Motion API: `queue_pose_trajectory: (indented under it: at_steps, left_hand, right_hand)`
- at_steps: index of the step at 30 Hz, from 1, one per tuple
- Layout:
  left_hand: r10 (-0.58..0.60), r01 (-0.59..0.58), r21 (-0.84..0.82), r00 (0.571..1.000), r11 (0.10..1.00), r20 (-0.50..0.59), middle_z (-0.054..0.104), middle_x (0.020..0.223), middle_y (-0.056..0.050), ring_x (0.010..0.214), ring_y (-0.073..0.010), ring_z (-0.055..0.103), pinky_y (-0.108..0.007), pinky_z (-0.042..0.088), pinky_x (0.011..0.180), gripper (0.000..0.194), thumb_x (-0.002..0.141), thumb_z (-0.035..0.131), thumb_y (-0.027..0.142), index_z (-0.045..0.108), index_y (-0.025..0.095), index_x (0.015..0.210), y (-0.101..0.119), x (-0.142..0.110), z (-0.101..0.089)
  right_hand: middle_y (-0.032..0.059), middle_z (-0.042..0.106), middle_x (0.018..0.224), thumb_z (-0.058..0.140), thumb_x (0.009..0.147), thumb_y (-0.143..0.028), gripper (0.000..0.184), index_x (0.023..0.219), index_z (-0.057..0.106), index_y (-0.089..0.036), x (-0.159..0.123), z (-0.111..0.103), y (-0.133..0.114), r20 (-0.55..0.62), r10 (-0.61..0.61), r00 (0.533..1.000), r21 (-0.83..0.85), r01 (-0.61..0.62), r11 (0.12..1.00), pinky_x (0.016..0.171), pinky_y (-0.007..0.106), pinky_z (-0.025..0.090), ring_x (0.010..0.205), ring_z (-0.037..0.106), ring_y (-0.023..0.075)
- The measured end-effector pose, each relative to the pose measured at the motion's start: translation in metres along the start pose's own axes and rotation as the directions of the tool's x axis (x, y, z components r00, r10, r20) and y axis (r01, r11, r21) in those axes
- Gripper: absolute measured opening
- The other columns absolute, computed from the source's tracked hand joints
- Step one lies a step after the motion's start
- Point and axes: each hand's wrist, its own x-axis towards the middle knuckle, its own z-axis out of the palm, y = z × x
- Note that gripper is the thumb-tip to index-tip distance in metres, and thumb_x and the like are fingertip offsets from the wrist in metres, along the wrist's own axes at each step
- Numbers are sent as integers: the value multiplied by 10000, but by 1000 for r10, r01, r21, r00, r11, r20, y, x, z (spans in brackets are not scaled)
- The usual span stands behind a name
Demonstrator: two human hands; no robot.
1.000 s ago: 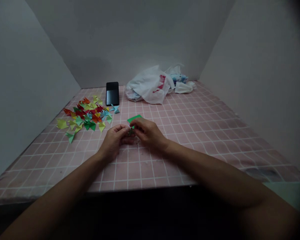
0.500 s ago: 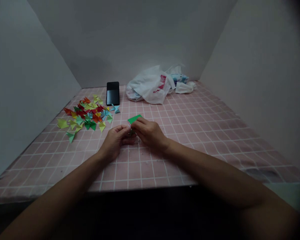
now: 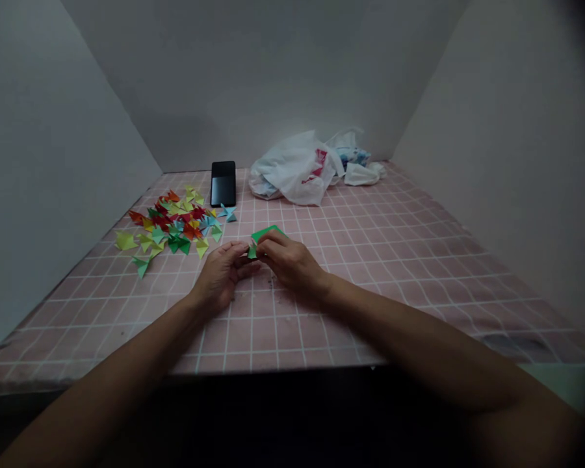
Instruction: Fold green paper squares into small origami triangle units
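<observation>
A small green paper piece (image 3: 264, 233) is pinched between both hands near the middle of the pink gridded table (image 3: 380, 260). My left hand (image 3: 221, 272) grips its left corner with curled fingers. My right hand (image 3: 290, 260) holds its right side, fingers closed over it. Part of the paper is hidden under my fingers. A pile of folded paper triangles (image 3: 173, 224), red, yellow, green, blue and orange, lies to the left of my hands.
A black phone (image 3: 223, 182) lies flat at the back of the table. White plastic bags (image 3: 302, 170) are heaped at the back right. Grey walls close in the table on the left, back and right.
The hands have stayed in place and kept working the green paper; its visible edge has shifted slightly between my fingers. The view tilted down a little.
</observation>
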Motion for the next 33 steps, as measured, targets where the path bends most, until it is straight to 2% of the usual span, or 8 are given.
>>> queue_pose_trajectory:
  at_steps: [6,11,15,19,23,25,28,33]
  left_hand:
    - [26,-27,-30,999,999,-34,711,830,-5,728,-120,681,-242,606,688,99,738,744,188,666,155,789,4,3,-2]
    - [42,-42,10,999,999,-13,708,832,-7,713,-120,675,-241,598,655,142,724,764,223,665,151,795,5,3,-2]
    - [48,-51,81,998,995,29,697,814,-4,715,-127,680,-246,601,653,218,682,811,249,666,143,806,2,2,-1]
    - [39,-46,114,998,992,58,678,765,2,669,-120,662,-253,602,646,247,671,826,279,655,141,783,1,0,0]
    - [37,-46,107,996,993,87,685,763,-4,663,-131,667,-270,606,642,244,672,825,282,650,149,778,1,-1,0]
    - [31,-43,115,994,992,102,695,780,-13,669,-139,671,-285,610,647,240,681,821,289,654,151,785,2,-1,-1]
    - [25,-40,139,993,989,113,688,792,-9,667,-136,663,-298,610,665,227,697,810,290,658,157,802,2,-1,-1]
    - [60,-73,129,993,989,102,679,847,-17,724,-144,665,-265,578,649,246,733,785,358,661,167,825,2,0,0]
  right_hand:
    - [107,656,1135,421,1027,-172,184,973,595,-199,-1,1,-1,83,13,996,71,-18,997,847,320,493,983,623,190]
    - [95,657,1014,483,1006,-204,117,927,568,-191,1,-1,0,6,-8,1000,201,6,980,875,345,483,963,617,201]
    - [36,621,880,540,948,-157,73,887,557,-193,2,-1,1,-60,107,992,319,-83,944,794,312,455,839,580,170]
    - [19,612,870,603,871,-110,91,867,566,-193,3,-1,-1,-55,224,973,324,-195,926,756,292,421,803,541,155]
    - [-1,593,836,623,857,-128,130,960,588,-200,2,0,-2,-34,309,951,374,-274,886,715,281,406,766,518,151]
    - [-2,593,834,627,856,-140,134,972,591,-195,1,1,-1,-28,331,943,412,-291,863,709,281,407,766,521,150]
    - [4,591,818,620,858,-145,58,847,582,-187,2,1,2,-31,344,938,426,-299,854,714,284,408,774,529,150]
    - [-6,572,770,620,861,-158,103,784,561,-193,2,1,3,-47,365,930,426,-312,849,700,283,402,756,521,150]
